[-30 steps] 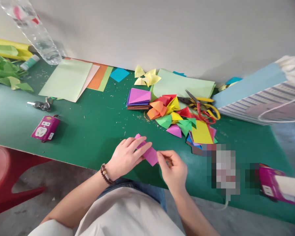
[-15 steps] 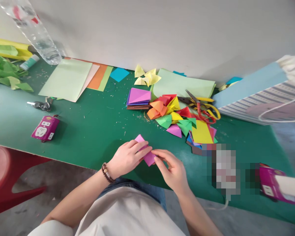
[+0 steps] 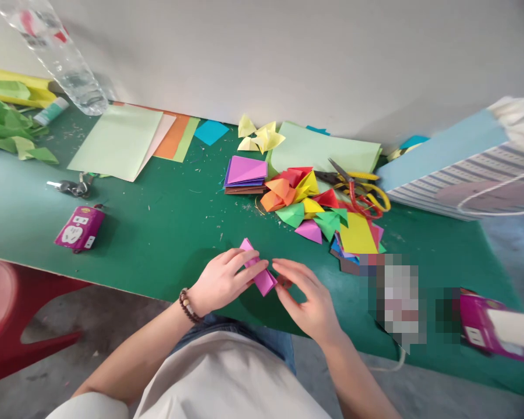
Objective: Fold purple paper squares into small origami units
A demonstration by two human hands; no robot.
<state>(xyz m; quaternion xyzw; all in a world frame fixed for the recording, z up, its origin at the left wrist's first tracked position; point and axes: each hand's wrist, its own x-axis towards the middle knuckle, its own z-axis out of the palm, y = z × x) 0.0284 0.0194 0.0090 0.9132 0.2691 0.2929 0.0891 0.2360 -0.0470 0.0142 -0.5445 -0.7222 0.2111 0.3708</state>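
Under the left hand (image 3: 222, 280), folded pink paper (image 3: 258, 272) slanting down-right

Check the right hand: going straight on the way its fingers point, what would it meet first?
Likely the folded pink paper held in the left hand, just ahead of the right hand's fingertips; depth is hard to judge.

Soft, even daylight (edges bowed, slightly warped)

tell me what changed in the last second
The right hand has let go of the pink paper and drawn back to the right, its fingers open just beside it. The left hand still holds the paper, now a narrower folded strip. The scissors and the coloured paper pile stayed put.
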